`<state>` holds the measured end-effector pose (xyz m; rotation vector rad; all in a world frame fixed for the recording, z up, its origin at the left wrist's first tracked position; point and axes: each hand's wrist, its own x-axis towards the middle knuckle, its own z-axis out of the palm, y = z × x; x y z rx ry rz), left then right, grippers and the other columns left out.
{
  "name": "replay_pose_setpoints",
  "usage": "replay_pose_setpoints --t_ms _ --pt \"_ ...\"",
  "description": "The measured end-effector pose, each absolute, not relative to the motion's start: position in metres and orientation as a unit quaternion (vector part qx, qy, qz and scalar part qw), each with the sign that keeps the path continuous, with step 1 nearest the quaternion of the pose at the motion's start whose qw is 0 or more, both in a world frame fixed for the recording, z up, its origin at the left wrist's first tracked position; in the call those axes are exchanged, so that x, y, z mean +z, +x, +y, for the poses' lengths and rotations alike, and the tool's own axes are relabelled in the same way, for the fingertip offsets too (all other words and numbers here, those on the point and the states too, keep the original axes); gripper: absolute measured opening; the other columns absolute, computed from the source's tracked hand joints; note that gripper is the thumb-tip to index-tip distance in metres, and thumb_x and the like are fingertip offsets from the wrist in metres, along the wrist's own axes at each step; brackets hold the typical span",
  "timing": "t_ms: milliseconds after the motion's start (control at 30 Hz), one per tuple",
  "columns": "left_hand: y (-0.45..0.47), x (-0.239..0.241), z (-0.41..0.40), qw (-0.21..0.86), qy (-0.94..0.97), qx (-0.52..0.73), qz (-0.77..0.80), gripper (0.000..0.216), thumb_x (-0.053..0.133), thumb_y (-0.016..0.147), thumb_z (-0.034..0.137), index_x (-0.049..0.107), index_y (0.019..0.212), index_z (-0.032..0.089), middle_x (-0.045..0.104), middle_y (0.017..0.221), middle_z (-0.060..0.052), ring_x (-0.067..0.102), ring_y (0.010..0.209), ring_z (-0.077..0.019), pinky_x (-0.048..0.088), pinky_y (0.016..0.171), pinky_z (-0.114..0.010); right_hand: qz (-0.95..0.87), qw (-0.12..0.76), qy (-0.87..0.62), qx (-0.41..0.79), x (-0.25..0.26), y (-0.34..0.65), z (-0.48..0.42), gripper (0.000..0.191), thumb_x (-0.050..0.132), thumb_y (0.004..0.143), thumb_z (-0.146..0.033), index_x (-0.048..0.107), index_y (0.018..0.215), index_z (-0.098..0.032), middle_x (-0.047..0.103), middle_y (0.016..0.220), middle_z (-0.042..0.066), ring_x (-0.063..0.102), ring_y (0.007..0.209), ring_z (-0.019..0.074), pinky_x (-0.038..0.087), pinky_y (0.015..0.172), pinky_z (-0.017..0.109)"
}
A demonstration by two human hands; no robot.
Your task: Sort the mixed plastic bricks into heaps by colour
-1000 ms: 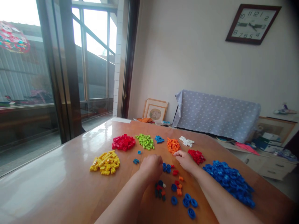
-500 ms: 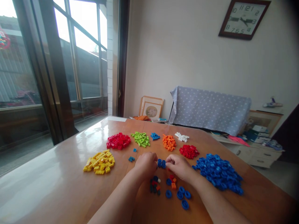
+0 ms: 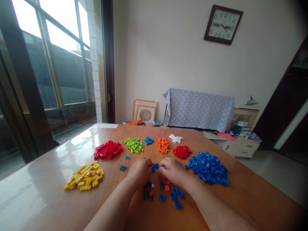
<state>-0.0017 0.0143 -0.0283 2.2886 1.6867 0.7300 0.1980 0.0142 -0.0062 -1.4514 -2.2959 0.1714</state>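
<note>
My left hand and my right hand rest side by side on the wooden table, both with fingers curled. Between their fingertips lie a few small blue round bricks; whether either hand grips one I cannot make out. Under and in front of my wrists is a mixed heap of small bricks and several blue round pieces. To the right sits a big blue brick pile.
Sorted piles lie farther out: yellow, red, green, small blue, orange, white, another red. Two loose blue bricks lie left of my left hand. A covered object stands behind the table.
My right hand drew back from the far red pile toward my left hand, and the two now meet over the blue round bricks. The view swung to the right.
</note>
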Motion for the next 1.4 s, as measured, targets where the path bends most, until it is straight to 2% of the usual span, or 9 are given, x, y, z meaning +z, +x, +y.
replay_pose_setpoints --t_ms 133,267,400,500,567,667,1000,1233,1400 --pt "0.001 -0.021 0.012 0.105 0.781 0.248 0.564 0.018 0.051 0.082 0.016 0.067 0.087 0.022 0.068 0.093 -0.004 0.060 0.086 -0.0168 0.040 0.070 -0.023 -0.795 0.276 -0.532 0.096 0.006 0.231 0.009 0.017 0.056 0.086 -0.030 0.070 0.081 -0.022 0.069 0.082 0.001 0.060 0.076 0.0153 0.038 0.066 0.023" --pt "0.005 -0.015 0.007 0.100 0.787 0.242 0.558 0.019 0.053 0.083 0.020 0.068 0.094 0.022 0.066 0.100 -0.006 0.060 0.095 -0.0194 0.041 0.078 -0.025 -0.747 0.335 -0.565 0.104 -0.005 0.282 -0.008 0.019 0.053 0.087 -0.031 0.068 0.083 -0.021 0.070 0.079 0.002 0.061 0.075 0.0163 0.041 0.066 0.024" --pt "0.012 -0.016 0.006 0.080 0.796 0.222 0.557 0.021 0.054 0.085 0.025 0.068 0.100 0.023 0.065 0.106 -0.007 0.058 0.102 -0.0219 0.041 0.084 -0.028 -0.694 0.312 -0.645 0.073 -0.034 0.328 -0.027 0.019 0.052 0.085 -0.031 0.067 0.080 -0.021 0.067 0.078 0.002 0.060 0.072 0.0171 0.042 0.065 0.026" --pt "0.016 -0.019 0.008 0.069 0.801 0.206 0.558 0.022 0.055 0.084 0.026 0.068 0.101 0.024 0.064 0.107 -0.007 0.058 0.102 -0.0233 0.041 0.083 -0.030 -0.675 0.314 -0.666 0.050 -0.048 0.348 -0.039 0.020 0.051 0.083 -0.028 0.068 0.091 -0.020 0.067 0.089 0.005 0.063 0.079 0.0184 0.045 0.072 0.028" --pt "0.017 -0.021 0.010 0.059 0.799 0.207 0.561 0.023 0.054 0.084 0.027 0.069 0.101 0.025 0.064 0.106 -0.007 0.058 0.102 -0.0239 0.041 0.082 -0.031 -0.666 0.327 -0.669 0.032 -0.049 0.353 -0.047 0.025 0.047 0.085 -0.026 0.067 0.099 -0.020 0.068 0.097 0.007 0.064 0.088 0.0195 0.047 0.078 0.029" --pt "0.016 -0.022 0.012 0.049 0.795 0.214 0.566 0.023 0.052 0.084 0.025 0.069 0.099 0.024 0.064 0.105 -0.007 0.058 0.102 -0.0237 0.040 0.083 -0.032 -0.667 0.335 -0.665 0.016 -0.047 0.353 -0.059 0.027 0.043 0.087 -0.023 0.066 0.100 -0.021 0.069 0.102 0.007 0.064 0.096 0.0206 0.047 0.084 0.030" --pt "0.016 -0.026 0.017 0.059 0.797 0.212 0.562 0.022 0.052 0.082 0.024 0.070 0.095 0.024 0.065 0.100 -0.007 0.059 0.098 -0.0226 0.040 0.079 -0.030 -0.683 0.344 -0.642 0.048 -0.053 0.341 -0.070 0.031 0.042 0.086 -0.017 0.064 0.107 -0.022 0.071 0.106 0.005 0.065 0.104 0.0192 0.048 0.089 0.029" --pt "0.016 -0.020 0.010 0.054 0.794 0.189 0.575 0.021 0.053 0.082 0.029 0.069 0.094 0.025 0.067 0.101 -0.007 0.058 0.100 -0.0250 0.037 0.083 -0.035 -0.720 0.343 -0.595 0.098 -0.041 0.305 -0.084 0.019 0.049 0.087 -0.024 0.066 0.095 -0.022 0.068 0.093 0.003 0.064 0.086 0.0174 0.048 0.078 0.027" --pt "0.016 -0.021 0.008 0.035 0.797 0.183 0.574 0.021 0.055 0.079 0.031 0.069 0.093 0.026 0.068 0.101 -0.007 0.058 0.100 -0.0266 0.035 0.086 -0.039 -0.753 0.298 -0.574 0.119 -0.029 0.269 -0.094 0.018 0.062 0.083 -0.028 0.070 0.099 -0.026 0.065 0.089 0.000 0.061 0.078 0.0148 0.045 0.072 0.024"
